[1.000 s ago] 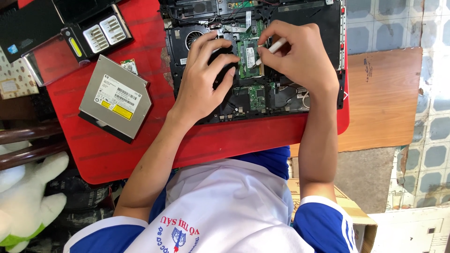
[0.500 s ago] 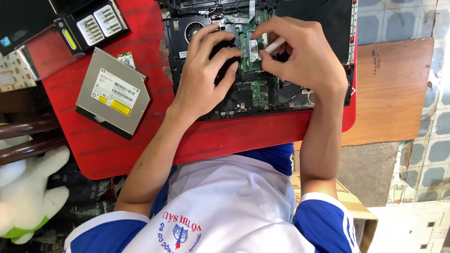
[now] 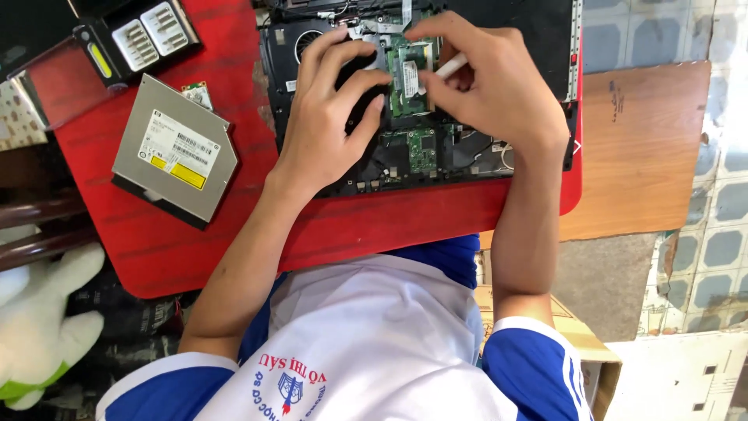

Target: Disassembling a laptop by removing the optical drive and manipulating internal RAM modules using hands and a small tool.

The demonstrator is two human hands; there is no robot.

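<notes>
Head view: over the last second both hands have crept a little closer together over the opened laptop (image 3: pixel 421 101) — small fingertip adjustments, so the work looks like fine seating rather than lifting. The left hand (image 3: pixel 331 117) rests with curled fingers pressing beside the green memory module (image 3: pixel 407 74); it grips nothing. The right hand (image 3: pixel 487 90) pinches a white tool (image 3: pixel 452 65) against that module, which sits in the laptop's middle. The red table (image 3: pixel 234 234) also carries 1 silver optical drive (image 3: pixel 175 148) and a screw box (image 3: pixel 136 39). Tiled floor (image 3: pixel 701 257) lies right, beside a wooden board (image 3: pixel 647 148).
</notes>
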